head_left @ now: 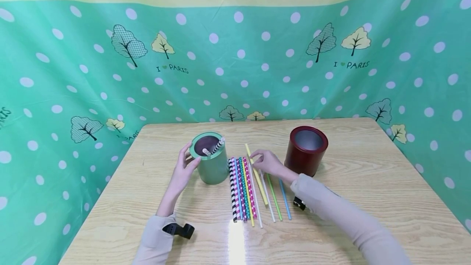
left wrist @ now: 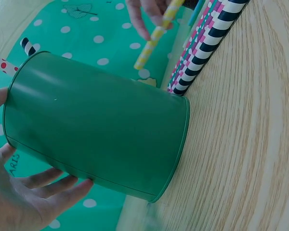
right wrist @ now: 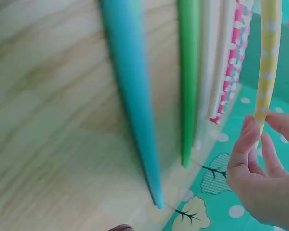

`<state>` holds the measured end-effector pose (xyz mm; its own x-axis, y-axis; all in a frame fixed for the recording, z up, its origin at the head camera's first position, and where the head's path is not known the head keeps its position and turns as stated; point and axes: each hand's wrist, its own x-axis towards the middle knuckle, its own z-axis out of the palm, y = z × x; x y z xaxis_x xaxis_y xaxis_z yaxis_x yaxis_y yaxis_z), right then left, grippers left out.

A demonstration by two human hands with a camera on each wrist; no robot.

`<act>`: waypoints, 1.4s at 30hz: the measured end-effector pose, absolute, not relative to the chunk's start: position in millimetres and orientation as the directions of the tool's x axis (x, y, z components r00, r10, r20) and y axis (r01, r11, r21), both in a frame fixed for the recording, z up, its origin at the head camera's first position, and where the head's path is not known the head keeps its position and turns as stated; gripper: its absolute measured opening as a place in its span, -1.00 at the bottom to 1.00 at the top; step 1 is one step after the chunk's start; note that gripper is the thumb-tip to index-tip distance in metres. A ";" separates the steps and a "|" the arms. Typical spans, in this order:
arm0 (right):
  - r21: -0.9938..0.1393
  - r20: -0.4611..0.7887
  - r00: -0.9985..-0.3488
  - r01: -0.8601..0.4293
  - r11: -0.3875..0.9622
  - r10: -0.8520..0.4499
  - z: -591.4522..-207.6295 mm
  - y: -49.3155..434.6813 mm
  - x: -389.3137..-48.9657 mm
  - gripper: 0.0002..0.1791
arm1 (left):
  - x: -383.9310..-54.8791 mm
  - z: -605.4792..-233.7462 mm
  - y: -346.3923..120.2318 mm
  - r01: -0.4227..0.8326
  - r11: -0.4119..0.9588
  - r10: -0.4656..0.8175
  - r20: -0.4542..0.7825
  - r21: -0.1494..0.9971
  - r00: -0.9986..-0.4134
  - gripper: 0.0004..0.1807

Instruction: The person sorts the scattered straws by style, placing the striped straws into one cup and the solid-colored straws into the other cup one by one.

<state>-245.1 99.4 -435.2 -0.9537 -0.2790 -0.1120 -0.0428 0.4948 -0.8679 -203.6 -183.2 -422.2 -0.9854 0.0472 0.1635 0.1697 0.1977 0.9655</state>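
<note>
My left hand (head_left: pixel 181 170) holds the side and rim of a green can (head_left: pixel 214 170) that stands on the table. Two paper straws lean inside it, a black-and-white striped straw (left wrist: pixel 28 46) and a white one with red dots (left wrist: pixel 4 64). With thumb and fingertips, my right hand (head_left: pixel 268 162) pinches a yellow straw with white dots (right wrist: pixel 267 62) near its far end. That straw is lifted at a slant over a row of straws (head_left: pixel 243 187) lying side by side, striped, dotted and plain.
A dark red can (head_left: pixel 308 150) stands on the right, behind my right forearm. Toward the right of the row lie a green straw (head_left: pixel 274 197) and a blue straw (head_left: pixel 285 199). The wooden table (head_left: pixel 371 167) ends at a dotted green curtain (head_left: pixel 228 52).
</note>
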 end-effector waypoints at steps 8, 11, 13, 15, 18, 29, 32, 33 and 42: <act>-0.924 -0.051 -0.968 -0.047 0.380 -0.245 -419.1 103.1 -246.6 -0.65 | -203.7 -422.8 -183.3 0.171 0.205 0.043 0.166 0.964 -0.985 -0.36; -0.941 -0.036 -0.972 -0.045 0.335 -0.233 -411.9 103.9 -246.9 -0.63 | -203.2 -422.1 -182.9 0.169 0.203 0.042 0.164 0.965 -0.986 -0.37; -0.952 -0.026 -0.975 -0.043 0.304 -0.219 -406.8 104.2 -247.0 -0.61 | -202.9 -421.7 -182.8 0.168 0.199 0.043 0.163 0.965 -0.986 -0.37; -0.960 -0.005 -0.976 -0.056 0.275 -0.216 -402.1 104.7 -247.4 -0.60 | -202.6 -421.2 -182.6 0.169 0.197 0.045 0.163 0.966 -0.986 -0.37; -0.967 0.014 -0.979 -0.065 0.245 -0.205 -393.3 105.0 -246.9 -0.60 | -202.8 -421.1 -182.8 0.168 0.197 0.049 0.161 0.966 -0.986 -0.36; -0.981 0.047 -0.984 -0.078 0.177 -0.171 -362.7 103.3 -242.8 -0.59 | -201.2 -419.8 -181.9 0.179 0.197 0.045 0.174 0.964 -0.984 -0.37; -0.987 0.067 -0.985 -0.089 0.137 -0.159 -356.7 101.9 -241.9 -0.60 | -201.1 -419.7 -181.9 0.180 0.196 0.045 0.174 0.964 -0.984 -0.37; -0.986 0.078 -0.984 -0.100 0.130 -0.160 -354.6 101.5 -241.6 -0.60 | -201.1 -419.7 -182.0 0.180 0.196 0.045 0.175 0.964 -0.984 -0.37; -0.986 0.150 -0.974 -0.159 0.044 -0.169 -335.9 94.2 -238.7 -0.62 | -202.9 -422.0 -182.7 0.196 0.214 0.046 0.190 0.957 -0.981 -0.37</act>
